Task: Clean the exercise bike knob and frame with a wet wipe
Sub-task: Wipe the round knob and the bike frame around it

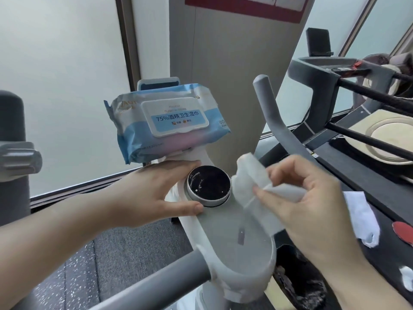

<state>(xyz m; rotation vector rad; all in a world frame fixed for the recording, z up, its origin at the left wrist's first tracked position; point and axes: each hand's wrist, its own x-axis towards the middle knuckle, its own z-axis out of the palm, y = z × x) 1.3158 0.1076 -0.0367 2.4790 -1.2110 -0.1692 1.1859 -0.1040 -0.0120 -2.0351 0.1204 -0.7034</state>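
The cleaning is looking barely begun, judging from how things lie. The knob (209, 186), a round dial with a black top and a silver rim, is sitting on the white and grey frame (237, 240) of the exercise bike, in the middle of the view, and its dark face is still showing pale specks and a smear, so it is reading as not yet wiped clean. The right hand (312, 202) is holding the wet wipe (250, 186) just to the right of the knob, with its fingers (288, 173) and thumb curling round and pinching the crumpled white sheet; whether the wipe's lower edge is touching the grey panel or hanging just above it cannot be told. The left hand (156, 191) is lying against the left side of the knob housing with its fingers straight, the thumb resting by the rim's lower edge, apparently steadying the frame rather than gripping anything. The wipes pack (167, 124), blue and white with its flap lid down, is perching on the console just behind the knob. The grey panel below the knob is looking dull, with a small dark mark on it, and the grey handlebar (274, 117) is rising behind the wipe. Left to do, most likely: the knob's top and rim, then the frame.
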